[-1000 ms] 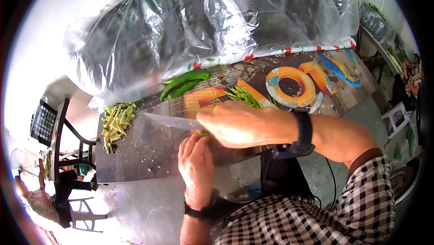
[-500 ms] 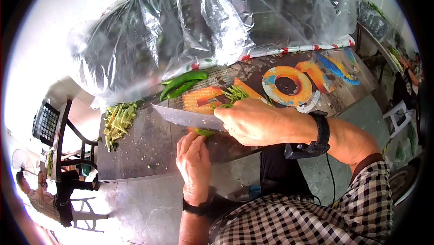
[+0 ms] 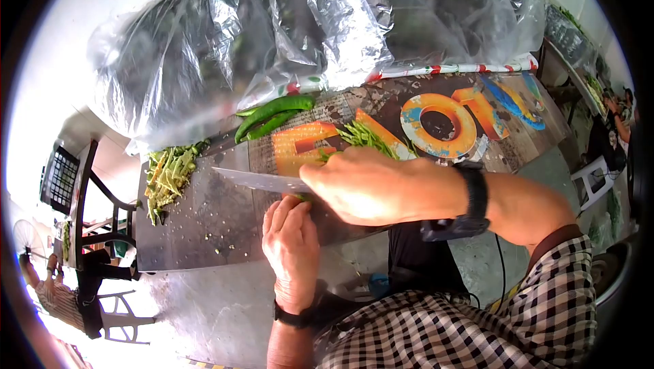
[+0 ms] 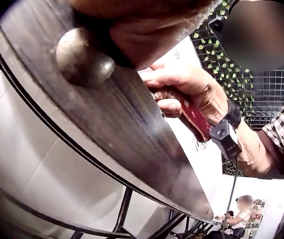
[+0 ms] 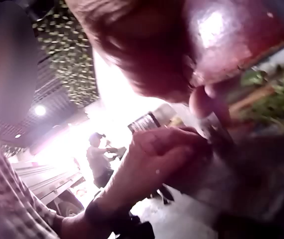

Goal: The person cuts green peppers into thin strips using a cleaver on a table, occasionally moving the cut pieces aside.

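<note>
My right hand [image 3: 381,188] grips a knife by its red handle [image 4: 196,122]. The knife's wide blade [image 3: 259,180] points left across the table [image 3: 225,222], close above the fingertips of my left hand [image 3: 291,253]. Under those curled fingertips, the left hand holds a piece of green pepper [image 3: 302,197] against the tabletop, mostly hidden by the fingers. Beyond the knife lie whole long green peppers [image 3: 276,116]. Thin green strips [image 3: 368,136] are heaped just past the right hand. A pile of pale green and yellowish trimmings [image 3: 170,175] sits at the table's left end.
Clear plastic sheeting [image 3: 340,22] covers a long bulky thing along the table's far side. Small pale bits [image 3: 214,236] dot the left part of the tabletop. A black crate [image 3: 61,178] stands farther left, near another seated person [image 3: 65,301].
The blade swung up and rightward, clear of the left hand, then came back down to the left near the fingertips. The left hand stays almost in place on the pepper piece.
</note>
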{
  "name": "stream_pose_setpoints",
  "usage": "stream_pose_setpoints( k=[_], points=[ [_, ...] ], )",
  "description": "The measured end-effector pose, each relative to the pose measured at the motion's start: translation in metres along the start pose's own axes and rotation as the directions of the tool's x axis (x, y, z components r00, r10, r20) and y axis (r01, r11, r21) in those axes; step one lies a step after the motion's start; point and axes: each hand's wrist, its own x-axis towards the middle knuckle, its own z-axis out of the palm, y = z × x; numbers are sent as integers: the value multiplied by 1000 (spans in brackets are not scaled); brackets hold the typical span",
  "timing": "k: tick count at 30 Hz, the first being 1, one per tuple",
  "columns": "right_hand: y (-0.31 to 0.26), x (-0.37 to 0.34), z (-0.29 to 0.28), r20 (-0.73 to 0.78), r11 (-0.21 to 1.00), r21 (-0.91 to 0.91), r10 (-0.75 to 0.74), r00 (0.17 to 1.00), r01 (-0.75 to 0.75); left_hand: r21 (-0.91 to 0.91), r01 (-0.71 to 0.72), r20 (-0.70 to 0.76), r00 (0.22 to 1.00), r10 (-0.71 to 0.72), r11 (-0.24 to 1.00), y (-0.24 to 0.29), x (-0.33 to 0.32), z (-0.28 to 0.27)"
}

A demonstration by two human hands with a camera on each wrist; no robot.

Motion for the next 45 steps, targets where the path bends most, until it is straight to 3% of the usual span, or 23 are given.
stream_pose_setpoints(
  k=[1, 3, 6, 11, 13, 19, 32, 35, 38, 41, 45],
  points=[
    [0, 8, 6, -45, 998, 18, -52, 998, 53, -1, -8, 1, 1000, 8, 1000, 0, 1, 0],
    [-6, 20, 9, 4, 999, -51, 9, 1000, -8, 0, -19, 6, 1000, 19, 1000, -2, -1, -1],
    [1, 18, 17, -110, 999, -24, -46, 993, 44, -4, -7, -15, 1000, 7, 1000, -3, -3, 0],
    [10, -15, -5, -32, 983, 106, 151, 988, -147, -20, 16, -50, 999, -17, 1000, -1, -6, 2],
    [9, -24, -10, -77, 968, 156, 211, 975, -197, 26, 24, -56, 998, -23, 999, 5, -5, -1],
    [3, -31, -8, -115, 988, 140, 84, 990, -67, 47, 7, -50, 999, -5, 999, 2, -6, 2],
    [6, -18, -7, 17, 988, 138, 75, 997, -77, 37, -8, -30, 1000, 9, 999, -3, -5, 2],
    [9, -12, 0, -97, 992, 110, -47, 994, 58, 52, 3, -5, 1000, -3, 999, -3, -4, 1],
    [8, 9, 4, 15, 992, 121, 38, 999, -40, 43, 7, -14, 1000, -7, 999, -2, -4, 2],
    [6, 28, 13, 12, 997, 44, 58, 998, -58, 43, -11, 1, 1000, 11, 999, -1, -2, -1],
    [6, 19, 0, 59, 991, 120, 56, 997, -63, 13, -26, -32, 999, 26, 1000, -3, -4, 1]
  ],
)
